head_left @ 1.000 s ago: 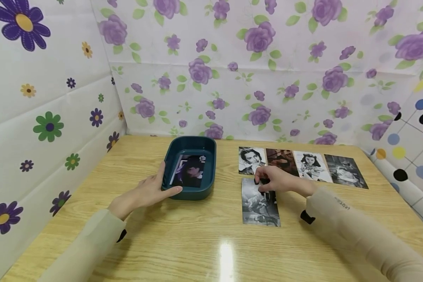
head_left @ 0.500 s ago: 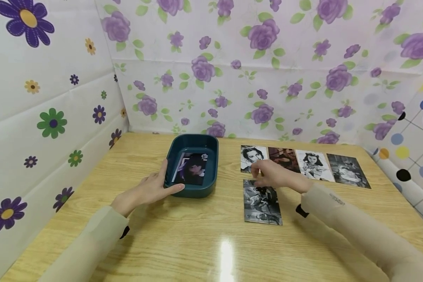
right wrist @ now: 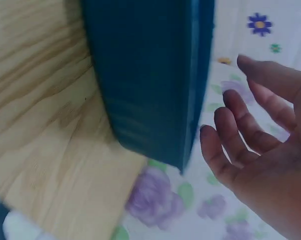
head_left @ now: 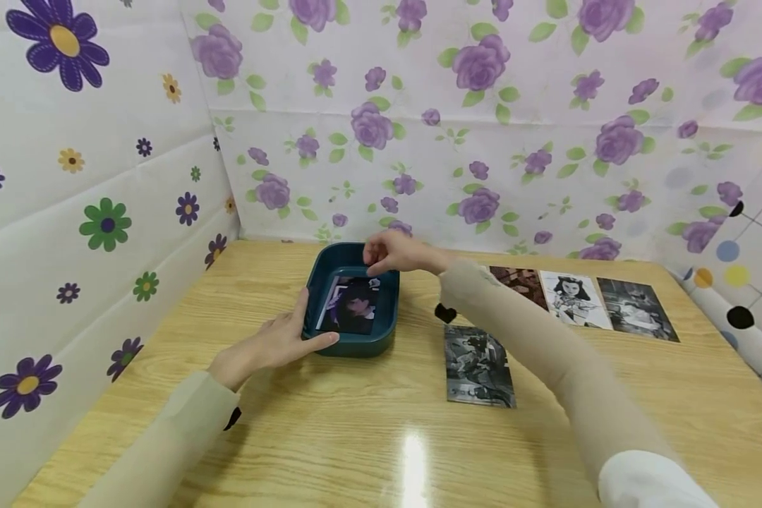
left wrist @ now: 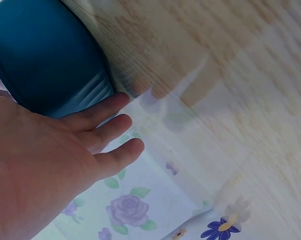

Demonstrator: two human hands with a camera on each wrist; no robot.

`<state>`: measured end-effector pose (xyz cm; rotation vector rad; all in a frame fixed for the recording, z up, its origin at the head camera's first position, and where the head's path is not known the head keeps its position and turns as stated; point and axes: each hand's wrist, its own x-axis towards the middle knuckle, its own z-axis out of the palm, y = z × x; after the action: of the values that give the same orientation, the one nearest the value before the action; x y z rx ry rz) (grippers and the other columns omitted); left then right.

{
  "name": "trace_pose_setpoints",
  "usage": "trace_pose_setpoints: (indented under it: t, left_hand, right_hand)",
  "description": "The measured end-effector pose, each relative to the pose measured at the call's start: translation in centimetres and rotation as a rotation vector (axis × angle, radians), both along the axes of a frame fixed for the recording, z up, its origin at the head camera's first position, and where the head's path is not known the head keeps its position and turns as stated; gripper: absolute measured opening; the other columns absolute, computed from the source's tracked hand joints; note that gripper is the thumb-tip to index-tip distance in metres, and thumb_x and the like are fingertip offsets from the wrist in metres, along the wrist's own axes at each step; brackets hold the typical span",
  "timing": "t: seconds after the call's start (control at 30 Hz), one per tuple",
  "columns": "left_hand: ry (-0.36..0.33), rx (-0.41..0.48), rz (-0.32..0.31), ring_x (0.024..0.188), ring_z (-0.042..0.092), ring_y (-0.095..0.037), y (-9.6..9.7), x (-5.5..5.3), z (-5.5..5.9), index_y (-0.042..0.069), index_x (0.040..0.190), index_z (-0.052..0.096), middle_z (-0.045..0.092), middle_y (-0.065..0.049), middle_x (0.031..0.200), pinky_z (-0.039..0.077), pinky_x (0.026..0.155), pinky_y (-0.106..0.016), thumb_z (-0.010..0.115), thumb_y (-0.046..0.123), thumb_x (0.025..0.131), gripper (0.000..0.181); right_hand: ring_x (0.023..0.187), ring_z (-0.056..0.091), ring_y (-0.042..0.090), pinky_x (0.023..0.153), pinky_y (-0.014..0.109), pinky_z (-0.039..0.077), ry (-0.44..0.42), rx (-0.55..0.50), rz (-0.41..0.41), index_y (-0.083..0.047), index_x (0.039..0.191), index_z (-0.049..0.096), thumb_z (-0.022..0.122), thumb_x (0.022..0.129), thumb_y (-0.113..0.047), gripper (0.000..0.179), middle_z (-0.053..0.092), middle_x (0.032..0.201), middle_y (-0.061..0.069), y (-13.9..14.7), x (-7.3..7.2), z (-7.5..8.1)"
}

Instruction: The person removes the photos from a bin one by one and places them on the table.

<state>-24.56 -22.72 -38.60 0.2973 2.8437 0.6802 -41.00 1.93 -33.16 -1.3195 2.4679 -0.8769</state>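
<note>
A dark teal rectangular tray (head_left: 387,331) stands on the table, with a dark photo card (head_left: 349,305) lying in it. My left hand (head_left: 273,349) rests against its near left corner, thumb along the front rim and fingers fairly straight at the left side. In the left wrist view, three fingertips (left wrist: 121,97) extend beside the tray wall. My right hand (head_left: 396,252) hovers over the far right rim of the tray. The right wrist view shows its fingers (right wrist: 235,130) loosely bent, apart from the tray, with nothing between them.
A black-and-white photo card (head_left: 478,367) lies right of the tray. Behind it is a row of photo cards: a brown one (head_left: 522,283), a portrait (head_left: 573,299) and a dark one (head_left: 637,310). The right sleeve hides the row's left end. Floral cloth (head_left: 330,169) hangs behind the wooden table (head_left: 330,437).
My right hand has moved left from above the photo cards to the tray's far right rim, without a card. The left hand stays at the tray. The head view has shifted slightly.
</note>
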Motion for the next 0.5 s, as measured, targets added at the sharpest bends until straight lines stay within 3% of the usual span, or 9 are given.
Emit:
trace_pose_setpoints:
  t: [0.13,0.27,0.5]
  left_hand:
    - [-0.005,-0.002,0.002,0.14,0.035,-0.044,0.2,0.0,-0.2,0.009,0.153,-0.018,0.029,-0.027,0.154,0.021,0.11,-0.067,0.044,0.076,0.085,0.114]
    - [-0.009,0.009,0.005,0.139,0.035,-0.044,0.4,0.1,-0.2,0.009,0.153,-0.017,0.029,-0.028,0.154,0.019,0.111,-0.067,0.045,0.076,0.085,0.114]
    - [-0.008,0.022,0.018,0.141,0.032,-0.045,0.0,0.2,0.0,0.009,0.153,-0.018,0.026,-0.027,0.155,0.016,0.112,-0.068,0.046,0.076,0.085,0.115]
  right_hand:
    - [0.072,0.056,0.012,0.068,0.022,0.047,-0.04,0.101,0.004,0.005,0.098,0.065,0.077,0.083,-0.012,0.025,0.063,0.081,0.005,-2.6,-1.4,-1.8]
    - [0.067,0.051,0.011,0.064,0.021,0.043,-0.009,0.265,-0.044,-0.004,0.094,0.066,0.081,0.079,-0.023,0.028,0.057,0.075,-0.003,-4.0,-2.1,-3.0]
    - [0.066,0.048,0.01,0.062,0.021,0.04,0.028,0.418,-0.101,-0.013,0.085,0.063,0.084,0.074,-0.035,0.032,0.053,0.068,-0.007,-5.5,-2.3,-3.6]
